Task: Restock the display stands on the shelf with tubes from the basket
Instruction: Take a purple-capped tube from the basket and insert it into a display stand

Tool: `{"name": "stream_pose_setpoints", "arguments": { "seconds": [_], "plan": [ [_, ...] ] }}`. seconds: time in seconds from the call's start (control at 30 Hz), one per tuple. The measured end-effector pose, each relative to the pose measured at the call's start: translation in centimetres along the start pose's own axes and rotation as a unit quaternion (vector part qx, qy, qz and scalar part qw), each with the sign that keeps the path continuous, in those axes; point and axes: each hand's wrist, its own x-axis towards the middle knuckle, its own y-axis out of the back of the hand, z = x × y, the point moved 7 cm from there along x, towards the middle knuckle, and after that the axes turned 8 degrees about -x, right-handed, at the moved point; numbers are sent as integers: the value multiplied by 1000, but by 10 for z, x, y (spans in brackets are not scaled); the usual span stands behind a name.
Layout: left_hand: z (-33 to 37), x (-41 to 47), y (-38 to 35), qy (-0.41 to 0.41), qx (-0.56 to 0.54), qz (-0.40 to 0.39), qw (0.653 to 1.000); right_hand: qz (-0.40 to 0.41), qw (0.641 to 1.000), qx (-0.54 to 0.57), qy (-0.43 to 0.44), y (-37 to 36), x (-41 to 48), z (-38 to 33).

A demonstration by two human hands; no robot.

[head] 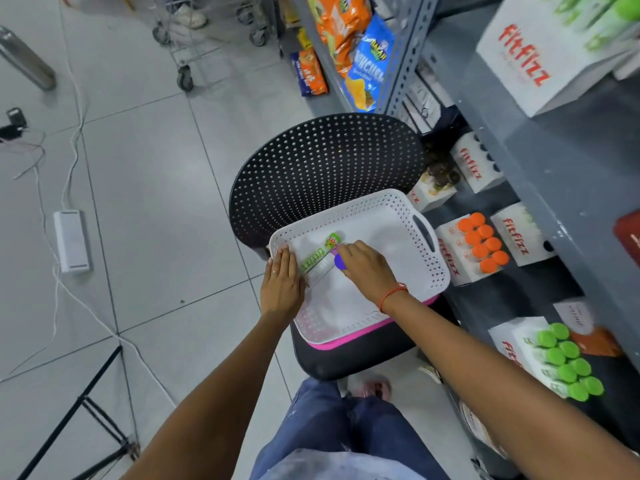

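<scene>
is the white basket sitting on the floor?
No. The white basket rests on the seat of a black chair, with both hands reaching into it at the tubes.

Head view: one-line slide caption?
Both hands, left hand and right hand, reach two tubes in white perforated plastic basket on black chair.

A black perforated plastic chair [325, 168] carried the white perforated plastic basket [388, 216], which sat on a pink-edged layer on the seat, directly under both hands. Just beyond the right grip [363, 268], the grey metal shelf [512, 292] bore a white cardboard display stand of orange-capped tubes [485, 242]. Nearer the person on that grip's side stood another white stand of green-capped tubes [564, 362]. The chair stood on the pale tiled floor [156, 168].
</scene>
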Motion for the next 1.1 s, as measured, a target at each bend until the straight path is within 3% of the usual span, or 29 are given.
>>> {"name": "stream_pose_setpoints", "arguments": {
  "seconds": [0.13,0.2,0.47,0.7,0.87,1.1],
  "plan": [
    [51,10,20,-62,-16,26,998,67,963,198,-170,38,-35,59],
    [92,16,34,-115,-39,49,991,123,935,239,-231,68,-62,85],
    [294,3,65,-367,-74,66,925,253,851,206,-412,178,-200,164],
    [418,-50,65,-510,-92,53,854,329,767,195,-515,239,-322,196],
    [458,-77,40,-539,-73,30,839,335,733,148,-573,278,-400,211],
    [461,-78,10,-515,-19,33,856,304,694,43,-651,324,-473,236]
  ]
}}
